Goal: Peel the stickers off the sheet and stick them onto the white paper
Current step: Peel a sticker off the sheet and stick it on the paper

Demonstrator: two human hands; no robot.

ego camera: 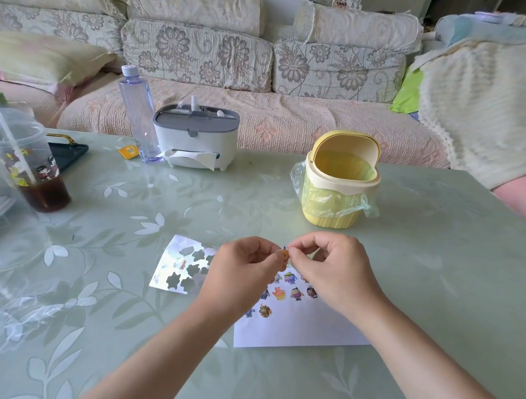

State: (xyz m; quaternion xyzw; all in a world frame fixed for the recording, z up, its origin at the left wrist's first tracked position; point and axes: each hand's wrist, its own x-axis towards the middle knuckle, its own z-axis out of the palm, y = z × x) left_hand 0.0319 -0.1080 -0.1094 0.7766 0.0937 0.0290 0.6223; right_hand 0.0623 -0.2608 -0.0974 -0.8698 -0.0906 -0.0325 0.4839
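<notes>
On your left the sticker sheet (184, 265) lies flat on the table (440, 244), shiny and riddled with empty cut-outs. Next along, your left hand (243, 270) is curled, thumb and forefinger pinching one small sticker (283, 255) held up above the table. Your right hand (328, 267) meets it from the other side, fingertips nipping the same sticker (which hand does the real holding, I cannot tell). Judge it featherlight, floppy and tacky-backed. It will likely curl or cling to skin, so take it by the very edge. Under your hands and reaching right lies the white paper (295, 331), with a cluster of stuck stickers (289, 291) on its far part and bare space nearer you.
</notes>
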